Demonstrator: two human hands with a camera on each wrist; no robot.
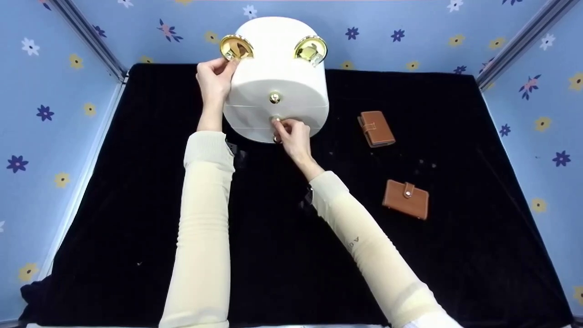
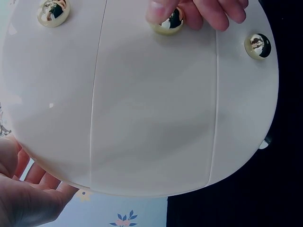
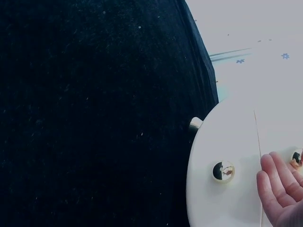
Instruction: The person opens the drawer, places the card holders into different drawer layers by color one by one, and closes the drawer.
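A white rounded cabinet (image 1: 255, 91) with drawer fronts, gold knobs and two gold round ear-like pieces stands at the back of the black cloth. My right hand (image 1: 296, 139) pinches the middle knob between thumb and fingers; the left wrist view shows its thumb on that knob (image 2: 169, 26). My left hand (image 1: 215, 84) holds the cabinet's upper left side, at the base of the left gold piece (image 1: 236, 47). The upper knob (image 1: 274, 98) and the lower knob (image 3: 223, 171) are untouched. All drawer fronts look flush.
To the right on the black cloth (image 1: 455, 273) lie two brown leather wallets, one (image 1: 377, 129) near the cabinet and another (image 1: 406, 199) closer to the front. Blue flowered panels (image 1: 373, 27) enclose the back and sides.
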